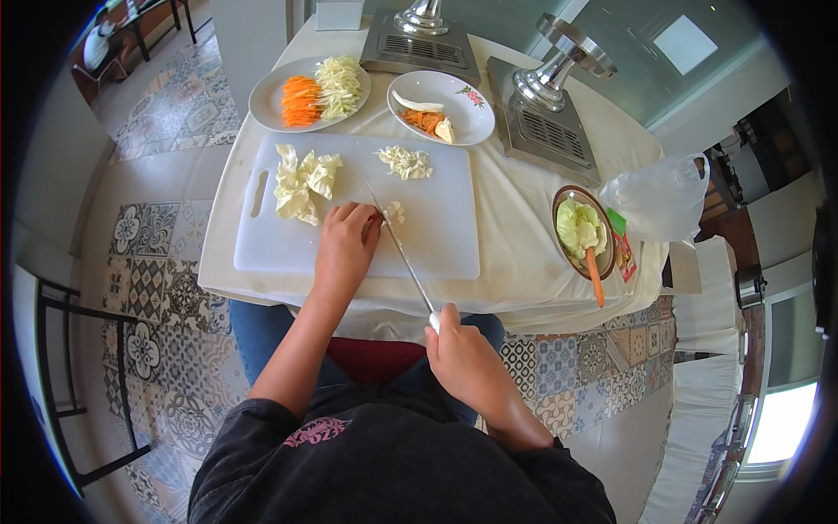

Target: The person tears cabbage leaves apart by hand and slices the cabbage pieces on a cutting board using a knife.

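My right hand [458, 345] grips the white handle of a kitchen knife [404, 253], its blade slanting up and left over the white cutting board [349, 253]. My left hand [349, 231] rests on the board with curled fingers against the blade's left side; whatever lies under the fingertips is hidden. Small pale cut pieces [395, 211], looking like cabbage, lie just right of the blade. Farther up the board sits a pile of shredded cabbage [405, 162]. Loose cabbage leaves [301, 183] lie left of it, above my left hand.
Behind the board stand a plate [262, 98] of carrot and cabbage strips and a flowered plate [476, 122] with vegetable pieces. Metal dispenser stands [546, 131] are at the back. A brown-rimmed bowl [559, 203] holds cabbage and a carrot [594, 278], beside a plastic bag [659, 196].
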`<state>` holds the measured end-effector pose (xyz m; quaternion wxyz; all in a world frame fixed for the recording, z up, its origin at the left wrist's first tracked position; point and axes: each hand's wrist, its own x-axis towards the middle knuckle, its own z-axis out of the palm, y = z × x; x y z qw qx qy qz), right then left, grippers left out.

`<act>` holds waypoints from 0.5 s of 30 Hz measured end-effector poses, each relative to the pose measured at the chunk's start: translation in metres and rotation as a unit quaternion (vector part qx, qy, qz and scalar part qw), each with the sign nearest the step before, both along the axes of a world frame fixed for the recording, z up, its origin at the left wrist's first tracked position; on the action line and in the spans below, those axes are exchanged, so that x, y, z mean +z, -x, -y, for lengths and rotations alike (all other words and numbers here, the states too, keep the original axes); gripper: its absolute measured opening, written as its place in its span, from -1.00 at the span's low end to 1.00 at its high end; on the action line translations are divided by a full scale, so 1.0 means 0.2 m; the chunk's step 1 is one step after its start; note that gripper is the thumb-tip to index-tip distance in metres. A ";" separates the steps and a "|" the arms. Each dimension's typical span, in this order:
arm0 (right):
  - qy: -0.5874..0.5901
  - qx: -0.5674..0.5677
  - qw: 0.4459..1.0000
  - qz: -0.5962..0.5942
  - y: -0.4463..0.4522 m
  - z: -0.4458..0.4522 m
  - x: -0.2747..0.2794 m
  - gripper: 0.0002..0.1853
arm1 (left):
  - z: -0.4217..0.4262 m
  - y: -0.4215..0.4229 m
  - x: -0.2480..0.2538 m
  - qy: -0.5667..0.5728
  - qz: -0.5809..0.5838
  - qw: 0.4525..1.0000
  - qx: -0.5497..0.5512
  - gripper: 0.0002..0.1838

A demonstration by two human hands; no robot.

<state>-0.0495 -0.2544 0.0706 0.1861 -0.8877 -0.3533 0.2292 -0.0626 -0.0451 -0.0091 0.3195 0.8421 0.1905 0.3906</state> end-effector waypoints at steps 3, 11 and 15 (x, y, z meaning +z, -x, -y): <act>0.016 0.010 1.000 -0.001 0.01 0.01 0.01 -0.74 | 0.00 0.00 0.01 0.003 -0.003 1.000 -0.001 -0.89; 0.006 -0.010 1.000 -0.001 -0.01 -0.06 -0.02 -0.74 | 0.00 0.00 0.01 0.003 -0.002 1.000 -0.006 -0.89; 0.028 0.001 1.000 -0.003 -0.04 -0.13 -0.02 -0.71 | 0.00 0.00 0.02 0.010 -0.013 1.000 -0.006 -0.89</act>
